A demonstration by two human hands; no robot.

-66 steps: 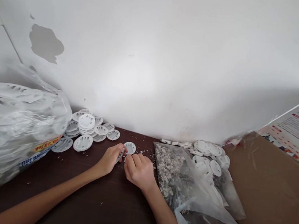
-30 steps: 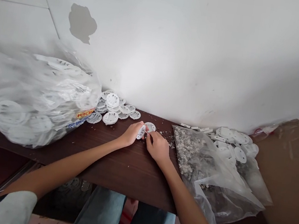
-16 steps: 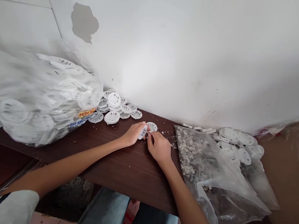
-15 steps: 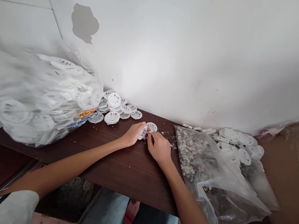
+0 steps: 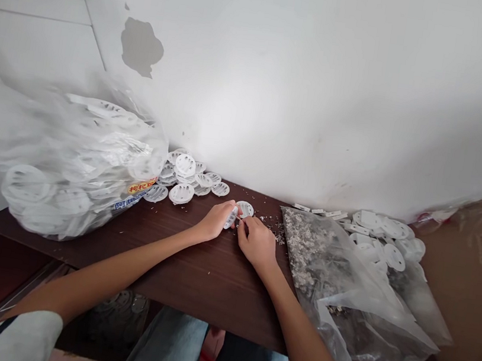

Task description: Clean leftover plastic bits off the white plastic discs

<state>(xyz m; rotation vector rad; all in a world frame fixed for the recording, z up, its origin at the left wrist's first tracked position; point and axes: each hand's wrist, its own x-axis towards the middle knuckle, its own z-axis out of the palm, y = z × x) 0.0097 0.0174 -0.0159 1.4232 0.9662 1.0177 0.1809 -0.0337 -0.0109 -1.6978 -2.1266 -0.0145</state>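
Note:
My left hand (image 5: pixel 216 220) is closed on a white slotted disc (image 5: pixel 231 218), tilted on edge above the brown table (image 5: pixel 192 269). Close by on the right, my right hand (image 5: pixel 258 240) has its thumb and fingers pinched at the disc's edge; whatever lies between the fingertips is too small to make out. Just behind the hands, another white disc (image 5: pixel 245 208) rests on the table. Tiny pieces (image 5: pixel 278 232) are scattered to the right of it.
A big clear bag of white discs (image 5: pixel 74 181) stands at the left, beside a pile of discs (image 5: pixel 185 167). At the right lie a plastic bag of small pieces (image 5: pixel 317 245), more white parts (image 5: pixel 394 257) and a cardboard box (image 5: pixel 472 285). A wall rises behind.
The view has shifted slightly. Both hands stay together at the same disc, with only small movement of the fingers.

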